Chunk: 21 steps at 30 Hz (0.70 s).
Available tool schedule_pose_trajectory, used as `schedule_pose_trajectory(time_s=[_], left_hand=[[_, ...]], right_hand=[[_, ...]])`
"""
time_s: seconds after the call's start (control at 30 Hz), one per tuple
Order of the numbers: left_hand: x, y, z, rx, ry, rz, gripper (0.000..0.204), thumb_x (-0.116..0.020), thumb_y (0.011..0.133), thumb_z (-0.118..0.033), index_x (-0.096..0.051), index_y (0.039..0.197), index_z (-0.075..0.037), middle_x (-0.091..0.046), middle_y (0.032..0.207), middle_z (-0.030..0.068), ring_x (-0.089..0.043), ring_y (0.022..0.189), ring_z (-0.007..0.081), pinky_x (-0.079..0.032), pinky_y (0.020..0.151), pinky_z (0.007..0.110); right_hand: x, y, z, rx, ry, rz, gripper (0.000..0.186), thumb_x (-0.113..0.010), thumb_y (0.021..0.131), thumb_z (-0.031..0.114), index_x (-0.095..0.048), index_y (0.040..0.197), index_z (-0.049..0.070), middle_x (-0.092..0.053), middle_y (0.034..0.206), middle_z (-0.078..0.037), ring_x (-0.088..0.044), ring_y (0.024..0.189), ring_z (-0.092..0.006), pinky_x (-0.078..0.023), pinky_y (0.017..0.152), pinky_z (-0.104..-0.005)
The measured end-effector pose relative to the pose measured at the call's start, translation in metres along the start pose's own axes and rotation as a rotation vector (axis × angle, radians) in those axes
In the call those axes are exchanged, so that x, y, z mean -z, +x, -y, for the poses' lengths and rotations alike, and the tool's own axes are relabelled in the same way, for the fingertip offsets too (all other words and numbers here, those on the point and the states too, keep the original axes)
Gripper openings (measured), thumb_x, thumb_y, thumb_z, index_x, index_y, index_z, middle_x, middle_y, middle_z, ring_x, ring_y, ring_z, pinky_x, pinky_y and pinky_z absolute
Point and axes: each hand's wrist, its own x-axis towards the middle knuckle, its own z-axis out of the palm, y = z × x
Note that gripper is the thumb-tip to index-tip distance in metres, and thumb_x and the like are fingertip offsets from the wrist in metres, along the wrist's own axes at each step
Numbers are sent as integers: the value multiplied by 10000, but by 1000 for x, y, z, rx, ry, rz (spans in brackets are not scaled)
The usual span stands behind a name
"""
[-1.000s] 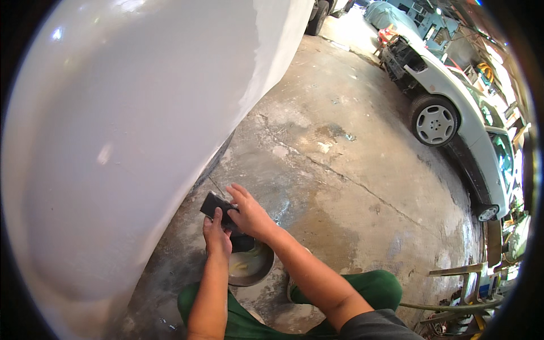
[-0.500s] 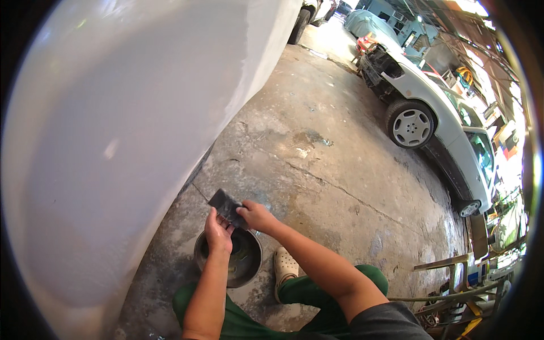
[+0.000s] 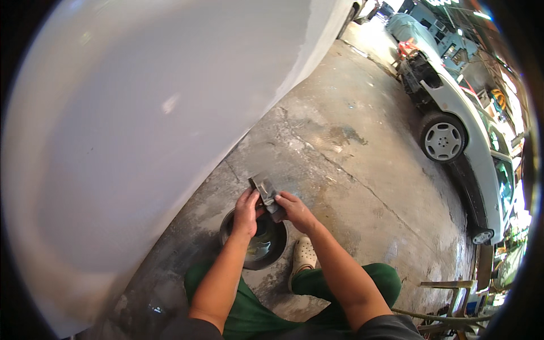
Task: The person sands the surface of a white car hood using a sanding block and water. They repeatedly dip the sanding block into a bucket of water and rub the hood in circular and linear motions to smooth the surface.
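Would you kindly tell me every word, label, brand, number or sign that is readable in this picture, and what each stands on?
No text can be read anywhere.
Dark block between the left hand and right hand: no lettering shows.
Large pale panel: no lettering shows.
Parked car's front wheel: any hub marking is too small to read.

Rectangular dark-grey block, toward 6 o'clock: paler grey streaks show. Round blackish basin, 6 o'clock: liquid reads murky yellowish-grey. Broad curved panel, 10 o'clock: pale grey centre, whiter border. Cloth trousers, 6 o'clock: plain green. Cream clog, 5 o'clock: dotted holes. Silver-grey car, 3 o'clock: blackish sill. Concrete floor: mottled grey-brown.
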Motion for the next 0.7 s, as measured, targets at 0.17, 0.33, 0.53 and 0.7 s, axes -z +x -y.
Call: schedule_pose_trajectory(time_s=[0.17, 0.33, 0.53, 0.7], left_hand=[[10, 2, 4, -17, -71, 38, 272, -556, 1072, -186, -651, 1308, -90, -744, 1123, 35, -725, 974, 151, -596, 821, 339], [15, 4, 3, -24, -67, 42, 252, -531, 1085, -172, -653, 1289, -88, -743, 1113, 39, -732, 961, 162, -599, 827, 339], [12, -2, -3, 15, -195, -9, 277, -567, 1084, -260, -636, 1266, -63, -718, 1176, 52, -691, 1064, 193, -547, 927, 356], [-7, -10, 12, -116, -34, -337, 407, -739, 991, -328, -585, 1212, -24, -673, 1123, 72, -592, 1142, 185, -428, 1044, 339]], right_hand=[[-3, -3, -3, 71, -126, -29, 380, -581, 1093, 302, -623, 1361, 35, -695, 1095, -40, -660, 938, -139, -568, 800, -340], [-6, -1, -10, 181, -285, -78, 329, -607, 1083, 259, -651, 1287, 4, -701, 1001, -42, -650, 897, -123, -565, 746, -314], [-18, 1, -12, 204, -307, -155, 297, -645, 1048, 251, -663, 1221, 10, -747, 1009, -101, -716, 836, -211, -572, 742, -375], [-49, -9, -23, 452, -966, -529, 297, -696, 966, 279, -671, 1155, 51, -725, 1056, -248, -708, 931, -450, -571, 765, -519]])
